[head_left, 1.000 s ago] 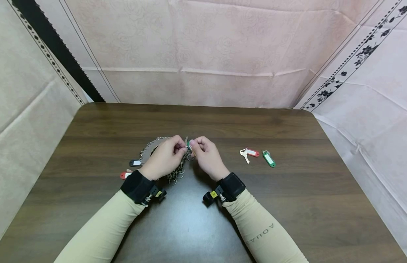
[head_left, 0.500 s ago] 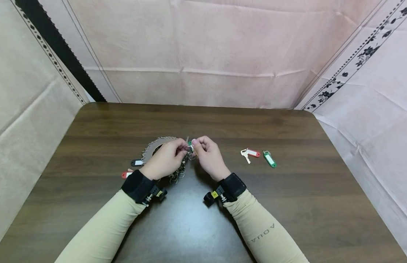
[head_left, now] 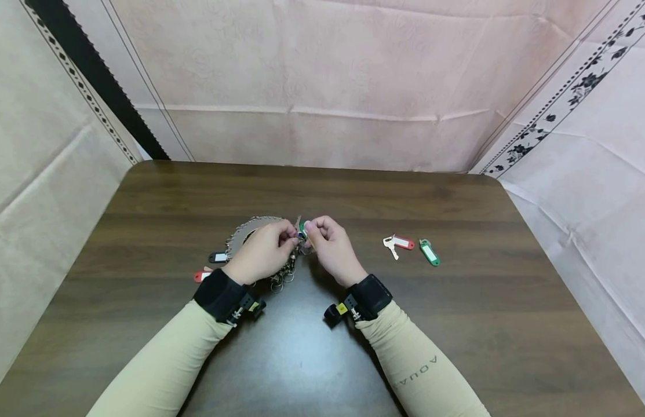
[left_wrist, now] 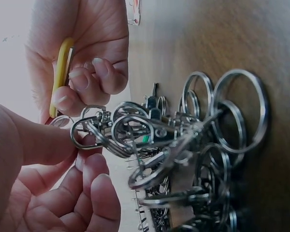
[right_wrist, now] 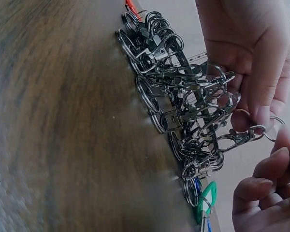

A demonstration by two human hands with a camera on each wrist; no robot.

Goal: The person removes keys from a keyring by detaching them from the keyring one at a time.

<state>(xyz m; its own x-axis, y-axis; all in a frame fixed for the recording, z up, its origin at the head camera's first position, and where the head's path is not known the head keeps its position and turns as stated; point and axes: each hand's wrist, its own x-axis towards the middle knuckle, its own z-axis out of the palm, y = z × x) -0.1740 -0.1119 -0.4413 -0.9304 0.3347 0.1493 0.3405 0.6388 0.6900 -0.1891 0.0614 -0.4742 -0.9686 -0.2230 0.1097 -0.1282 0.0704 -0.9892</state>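
Note:
Both hands meet over a large flat metal ring [head_left: 245, 231] with many small clasps and split rings hanging from it. In the right wrist view, my left hand [head_left: 263, 250] pinches a swivel clasp [right_wrist: 241, 137] near its split ring [right_wrist: 277, 128]. My right hand [head_left: 334, 250] grips a yellow key tag [left_wrist: 61, 77], seen edge-on in the left wrist view, close to that split ring. Whether the tag is threaded on the split ring I cannot tell. A green key tag [right_wrist: 206, 199] hangs among the clasps. My hands cover part of the large ring.
To the right on the brown table [head_left: 458, 324] lie a red key tag [head_left: 404, 243] with a silver key [head_left: 391, 246], and a green key tag [head_left: 429, 253]. A black tag [head_left: 218, 257] and a red tag [head_left: 200, 276] lie left of the large ring.
Both hands stay almost in place, with only small finger movements at the clasp. The whole head view has shifted slightly to the right.

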